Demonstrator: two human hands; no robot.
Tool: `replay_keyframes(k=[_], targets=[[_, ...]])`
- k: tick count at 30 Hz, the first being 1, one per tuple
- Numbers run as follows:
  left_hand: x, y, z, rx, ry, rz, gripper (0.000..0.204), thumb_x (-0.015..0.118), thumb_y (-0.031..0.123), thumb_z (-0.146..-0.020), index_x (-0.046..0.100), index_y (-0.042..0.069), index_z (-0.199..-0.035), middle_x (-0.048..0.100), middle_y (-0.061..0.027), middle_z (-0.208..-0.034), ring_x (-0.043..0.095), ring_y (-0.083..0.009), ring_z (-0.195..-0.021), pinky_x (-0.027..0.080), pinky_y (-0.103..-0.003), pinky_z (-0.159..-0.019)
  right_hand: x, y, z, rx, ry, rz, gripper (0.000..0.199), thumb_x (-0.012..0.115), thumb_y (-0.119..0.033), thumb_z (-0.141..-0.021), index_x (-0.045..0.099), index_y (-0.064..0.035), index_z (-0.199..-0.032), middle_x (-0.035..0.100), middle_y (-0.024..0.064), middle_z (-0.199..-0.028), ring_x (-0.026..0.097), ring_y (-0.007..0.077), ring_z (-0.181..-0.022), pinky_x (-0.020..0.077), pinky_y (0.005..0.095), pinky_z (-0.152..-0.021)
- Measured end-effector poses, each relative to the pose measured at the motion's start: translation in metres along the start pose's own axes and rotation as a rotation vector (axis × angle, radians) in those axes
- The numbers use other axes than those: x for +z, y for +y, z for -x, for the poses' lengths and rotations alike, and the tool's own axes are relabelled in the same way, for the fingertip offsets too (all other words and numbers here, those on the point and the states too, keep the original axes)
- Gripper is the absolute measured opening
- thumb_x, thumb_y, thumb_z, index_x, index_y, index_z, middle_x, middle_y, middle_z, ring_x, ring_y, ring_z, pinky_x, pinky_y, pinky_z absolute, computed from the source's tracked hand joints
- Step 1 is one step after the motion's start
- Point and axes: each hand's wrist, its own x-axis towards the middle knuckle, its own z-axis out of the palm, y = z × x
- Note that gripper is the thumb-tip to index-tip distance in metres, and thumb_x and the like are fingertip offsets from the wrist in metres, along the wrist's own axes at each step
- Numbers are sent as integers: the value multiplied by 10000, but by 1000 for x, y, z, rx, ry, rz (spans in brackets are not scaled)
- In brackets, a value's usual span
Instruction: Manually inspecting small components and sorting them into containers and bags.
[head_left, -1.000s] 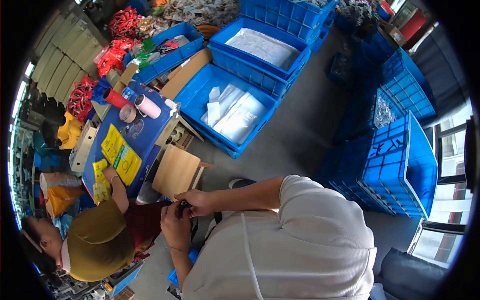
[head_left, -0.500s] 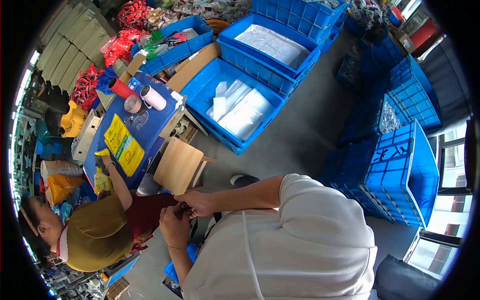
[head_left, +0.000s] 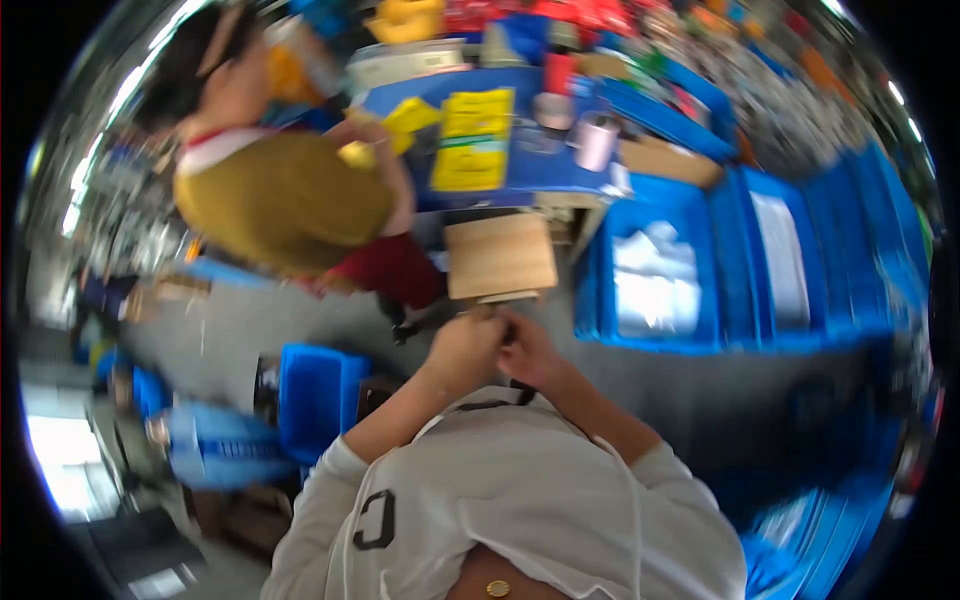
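Observation:
In front of my waist, my left hand [head_left: 465, 350] and my right hand [head_left: 532, 352] meet, with bent fingers pinched together. Something small and dark sits between the fingertips; blur and the fingers hide what it is. A dark strap [head_left: 526, 392] hangs just below my hands, against my light hooded top. Just beyond them stands a wooden stool [head_left: 500, 255] with a pale square seat.
A co-worker in a mustard apron [head_left: 290, 200] stands at the left by a blue table [head_left: 540, 185] with yellow bags [head_left: 473, 140] and a pink tumbler [head_left: 597, 143]. Blue crates [head_left: 590, 270] holding white sheets line the right. A blue bin [head_left: 320, 400] stands left.
My view has swung left, so the table and stool now lie straight ahead and the crates at right. My hands stay together at my waist. The co-worker's arm has drawn back from the table.

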Motion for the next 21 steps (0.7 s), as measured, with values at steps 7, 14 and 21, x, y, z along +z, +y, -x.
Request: replay_keyframes(k=[7,14,21], targets=[[-6,10,13,-51,88,62,174,604,134,-676,599,82,-842,592,-122,-845,608,-285,-792,506,-357,-665,15,-1,-8,188,62,-225,200,472,-206,-888,547,-50,-988,587,62,-916,579,138,-885,476,278,-797],[8,3,29,-61,81,-100,152,593,104,-665,609,47,-806,599,-100,-838,618,-249,-810,513,-337,-643,0,1,-16,371,6,-318,181,448,-229,-889,551,-96,-952,598,31,-948,585,151,-915,487,316,-782],[-1,5,39,-62,168,-173,151,586,99,-649,609,22,-777,607,-94,-827,621,-227,-799,516,-319,-624,26,-5,-19,438,105,-204,191,412,-254,-905,535,-127,-978,580,14,-983,574,144,-927,483,321,-781]])
